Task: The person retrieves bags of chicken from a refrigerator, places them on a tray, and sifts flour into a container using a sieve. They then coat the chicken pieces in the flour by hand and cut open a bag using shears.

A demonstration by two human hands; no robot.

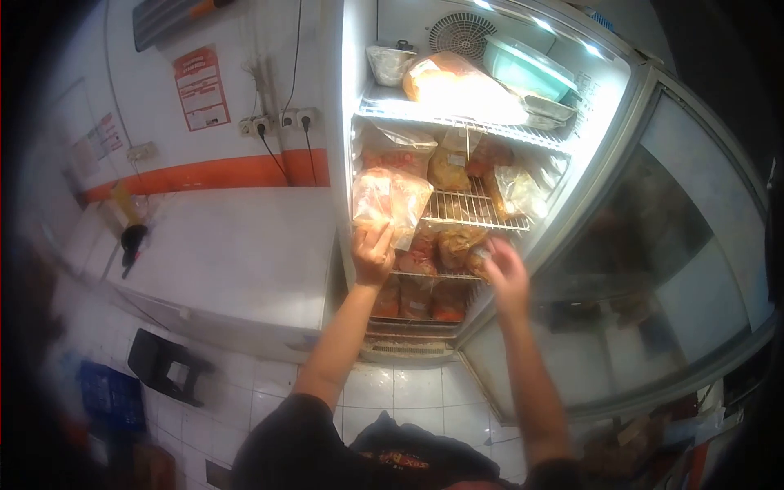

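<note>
Fridge (339,122) lit, door (755,196) open; bag (384,196) gripped in left hand (373,255) by middle shelf (461,210). Right hand (510,278) blurred near lower bags (455,245), grip unclear. Firm support seemingly needed.

A white wall (155,98) with a horizontal orange band (220,171) stands on the left, bearing a red-and-white printed paper sheet (202,88) and white plastic power sockets (289,119) with dark cables plugged in. Below it is a long, flat-topped white desk (237,253). Beside the desk stands a tall white upright refrigerator (348,98), lit by bright white strips, its framed glass door (645,220) open on the right. Pale square tiles (371,396) cover the floor, where a black plastic stool (170,367) lies near a blue plastic crate (113,396).
</note>
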